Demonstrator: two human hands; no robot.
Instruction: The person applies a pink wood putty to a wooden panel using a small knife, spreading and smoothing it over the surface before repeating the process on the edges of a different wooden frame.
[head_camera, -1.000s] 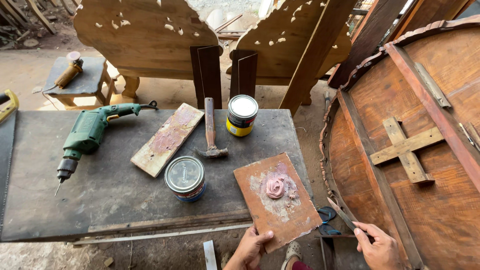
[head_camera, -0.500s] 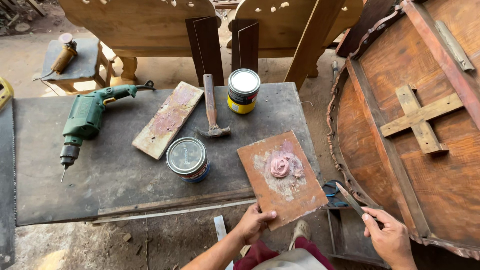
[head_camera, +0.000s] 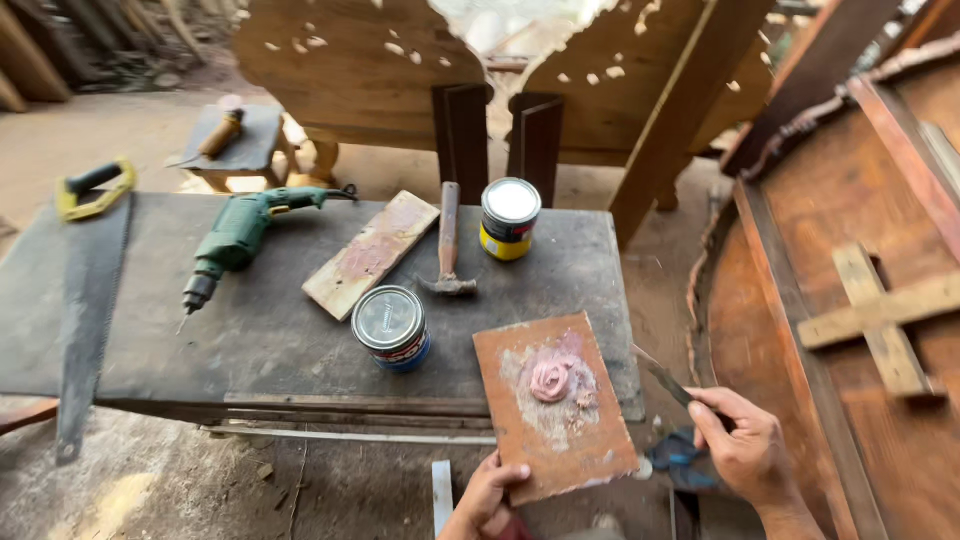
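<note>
Left hand: gripping the near edge of the reddish board (head_camera: 553, 405), left hand (head_camera: 487, 497) at the bottom of the view, thumb on top, grip pinched on the board.
Right hand: holding a putty knife (head_camera: 663, 377), right hand (head_camera: 745, 450) just off the bench's near right corner, grip closed round the handle, blade angled up-left toward the board's right edge.
Board: lying tilted at the near right corner of the bench (head_camera: 150, 330), its near end overhanging the near edge; pale smears across its face.
Putty: sitting as a pink lump (head_camera: 551, 379) near the middle of the board.
Blue tin: standing closed (head_camera: 390, 327) just left of the board, close to the near edge.
Yellow tin: standing closed (head_camera: 510, 218) near the far edge, toward the right.
Hammer: lying between the two tins (head_camera: 448, 245), head toward the near side, handle pointing to the far edge.
Wood offcut: lying diagonally (head_camera: 371, 254) left of the hammer, stained pink.
Drill: lying green (head_camera: 235, 240) left of centre, bit pointing toward the near edge.
Handsaw: lying along the left end (head_camera: 85, 290), yellow handle at the far left corner.
Round panel: leaning at the right (head_camera: 840, 200), reddish wood with a pale wooden cross fixed on it.
</note>
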